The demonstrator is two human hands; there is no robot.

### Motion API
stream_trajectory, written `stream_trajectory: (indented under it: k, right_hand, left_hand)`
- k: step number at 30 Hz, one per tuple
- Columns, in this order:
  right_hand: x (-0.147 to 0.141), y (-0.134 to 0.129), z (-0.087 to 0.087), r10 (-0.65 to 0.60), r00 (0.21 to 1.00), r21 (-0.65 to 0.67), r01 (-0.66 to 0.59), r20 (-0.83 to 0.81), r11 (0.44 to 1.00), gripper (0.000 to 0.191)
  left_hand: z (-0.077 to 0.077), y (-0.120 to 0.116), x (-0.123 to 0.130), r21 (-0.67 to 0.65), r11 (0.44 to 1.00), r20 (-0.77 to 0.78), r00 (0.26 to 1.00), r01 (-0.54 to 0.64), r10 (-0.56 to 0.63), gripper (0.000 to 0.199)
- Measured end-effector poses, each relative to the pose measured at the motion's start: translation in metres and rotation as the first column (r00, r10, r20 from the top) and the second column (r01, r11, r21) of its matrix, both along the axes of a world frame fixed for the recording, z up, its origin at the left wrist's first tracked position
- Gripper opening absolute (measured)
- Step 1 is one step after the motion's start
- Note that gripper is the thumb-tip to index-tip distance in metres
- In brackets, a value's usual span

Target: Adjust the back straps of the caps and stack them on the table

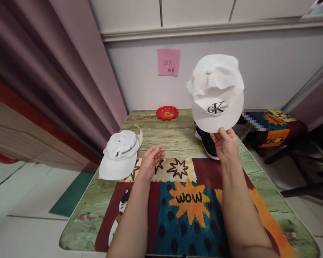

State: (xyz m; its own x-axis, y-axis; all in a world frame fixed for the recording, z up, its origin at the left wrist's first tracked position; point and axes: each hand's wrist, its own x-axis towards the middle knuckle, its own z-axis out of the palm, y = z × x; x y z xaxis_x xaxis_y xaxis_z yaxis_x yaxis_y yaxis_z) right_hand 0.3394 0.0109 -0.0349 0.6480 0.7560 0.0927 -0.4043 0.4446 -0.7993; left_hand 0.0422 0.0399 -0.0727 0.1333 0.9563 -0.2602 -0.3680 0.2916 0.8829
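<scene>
My right hand (226, 144) pinches the brim of a white baseball cap (218, 87) with a dark "CK" logo, holding it up above the right side of the table. Over the mat's far edge, my left hand (153, 157) is empty, its fingers loosely curled and apart. To its left lies a second white cap (121, 152) with a small dark emblem, brim toward me, partly over another beige item with a strap. Behind my right hand, a black item (208, 143), possibly another cap, rests on the table, partly hidden.
A colourful "WOW" mat (188, 215) covers the near part of the wood-patterned table (79, 229). At the back is a red scalloped dish (167, 113). A pink note (168, 62) sticks to the wall, a purple curtain (78, 53) hangs left, and a dark stool (307, 186) stands right.
</scene>
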Motion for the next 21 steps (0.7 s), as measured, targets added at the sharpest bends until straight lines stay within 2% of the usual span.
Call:
stream_trajectory:
  k: [4, 8, 10, 14, 21]
  right_hand:
    - [0.028, 0.0, -0.013, -0.146, 0.987, -0.107, 0.139, -0.064, 0.985, 0.022]
    - [0.042, 0.003, -0.028, -0.343, 0.926, -0.349, 0.273, -0.157, 0.896, 0.011]
    - [0.043, 0.005, -0.034, -0.396, 0.905, -0.41, 0.305, -0.158, 0.86, 0.009]
    - [0.043, 0.011, -0.041, -0.437, 0.895, -0.436, 0.36, -0.087, 0.825, 0.017]
    - [0.047, 0.016, -0.05, -0.514, 0.833, -0.487, 0.542, 0.205, 0.685, 0.042]
  left_hand:
    - [-0.003, 0.003, -0.002, -0.032, 0.998, 0.003, 0.999, -0.054, 0.054, 0.021]
    - [-0.004, 0.004, -0.002, -0.065, 0.995, 0.002, 0.997, -0.08, 0.08, 0.017]
    - [-0.003, 0.004, -0.002, -0.076, 0.993, 0.001, 0.996, -0.086, 0.087, 0.015]
    - [-0.001, 0.004, -0.001, -0.087, 0.992, 0.001, 0.996, -0.092, 0.092, 0.015]
    - [0.002, 0.003, -0.001, -0.093, 0.99, -0.009, 0.995, -0.102, 0.102, 0.016]
